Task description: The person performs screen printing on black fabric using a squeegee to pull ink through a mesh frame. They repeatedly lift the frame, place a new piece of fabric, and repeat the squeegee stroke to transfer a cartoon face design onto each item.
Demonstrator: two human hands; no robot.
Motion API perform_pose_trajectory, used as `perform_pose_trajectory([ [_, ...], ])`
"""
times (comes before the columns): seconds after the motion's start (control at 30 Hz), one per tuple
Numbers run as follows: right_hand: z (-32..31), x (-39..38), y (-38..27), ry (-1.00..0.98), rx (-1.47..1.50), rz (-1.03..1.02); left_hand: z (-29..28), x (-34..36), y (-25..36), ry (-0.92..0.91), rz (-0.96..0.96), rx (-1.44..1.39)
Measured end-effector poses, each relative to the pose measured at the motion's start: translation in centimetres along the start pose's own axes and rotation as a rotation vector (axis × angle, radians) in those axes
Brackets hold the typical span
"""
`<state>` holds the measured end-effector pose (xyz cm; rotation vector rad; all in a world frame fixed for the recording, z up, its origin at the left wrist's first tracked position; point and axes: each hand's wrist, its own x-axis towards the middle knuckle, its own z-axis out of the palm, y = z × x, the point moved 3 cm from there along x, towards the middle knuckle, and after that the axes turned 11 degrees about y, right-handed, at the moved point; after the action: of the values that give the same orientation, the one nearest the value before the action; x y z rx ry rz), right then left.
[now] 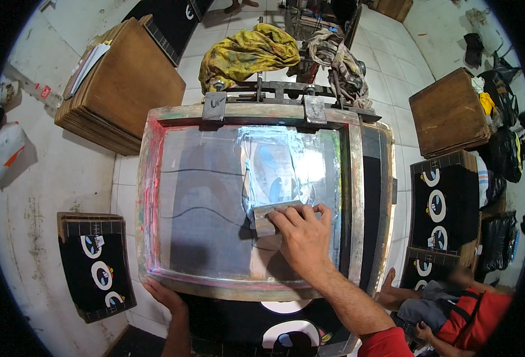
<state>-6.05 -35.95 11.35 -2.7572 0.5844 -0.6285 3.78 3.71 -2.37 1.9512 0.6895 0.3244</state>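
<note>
A wooden-framed printing screen [351, 196] lies before me, held at its far edge by two metal clamps [213, 107]. In my right hand [305, 238] is a squeegee [266, 219], its blade against the mesh right of the middle. Light blue ink [274, 135] smears the mesh beyond the squeegee, partly around a printed shape. My left hand [164, 296] grips the screen's near left corner; some of its fingers are hidden by the frame. Under the near edge shows black fabric with a white and blue eye-like print [289, 339].
A stained yellow cloth [247, 56] and a greyish rag [334, 56] hang behind the clamps. Stacks of brown boards [125, 77] stand left and right. Printed black panels [99, 265] lie at both sides. At lower right sits a person in red [470, 315].
</note>
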Motion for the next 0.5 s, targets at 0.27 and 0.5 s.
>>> perform_pose_trajectory([
  [0.27,0.0,-0.9,0.1,-0.032,0.039,0.015,0.1,-0.1,-0.1,0.011,0.035,0.014],
  [0.5,0.6,-2.2,0.5,-0.034,0.046,0.014,0.1,-0.6,0.1,0.034,-0.010,-0.049],
])
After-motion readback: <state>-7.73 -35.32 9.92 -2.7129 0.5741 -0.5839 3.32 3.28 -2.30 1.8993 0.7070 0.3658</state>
